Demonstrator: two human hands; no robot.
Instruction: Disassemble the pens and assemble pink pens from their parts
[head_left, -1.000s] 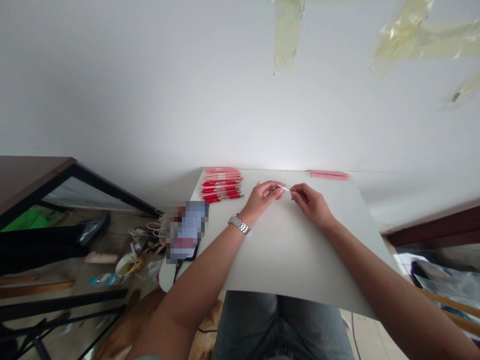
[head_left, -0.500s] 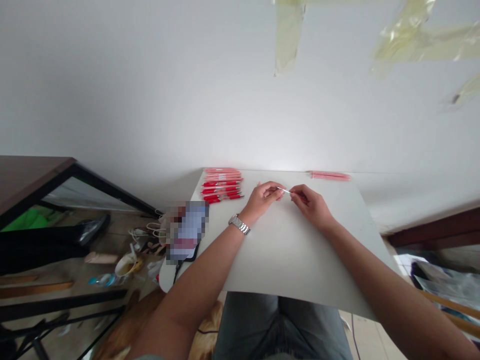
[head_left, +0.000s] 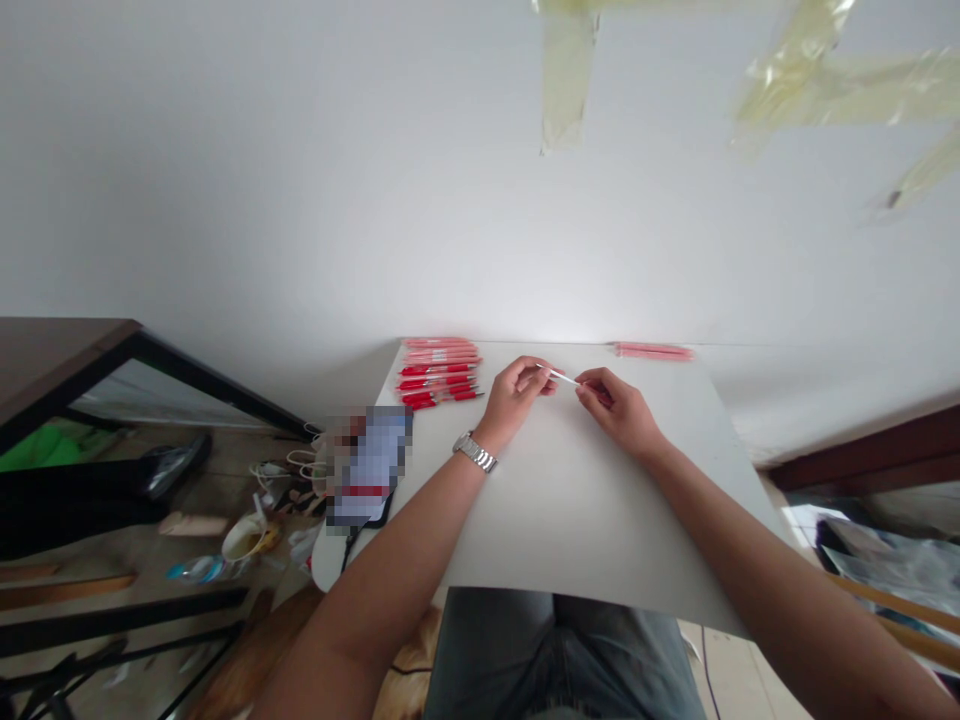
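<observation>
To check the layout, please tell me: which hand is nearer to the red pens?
Left. The left hand is close beside the red pens, not touching them; the right hand is farther away, beyond the left hand.

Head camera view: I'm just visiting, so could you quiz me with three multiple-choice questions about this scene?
1. Where do the red pens lie?
A) At the far corner of the white board
B) On the person's lap
C) On the floor

2. What colour is the thin rod between the hands?
A) Red
B) Black
C) White

3. How do the left hand and right hand stand?
A) Clasped together
B) Apart, with the rod between them
C) Both flat on the board

Answers:
1: A, they lie bunched beyond the left hand.
2: C, it shows white against the board.
3: B, a gap shows between the fingertips.
</observation>
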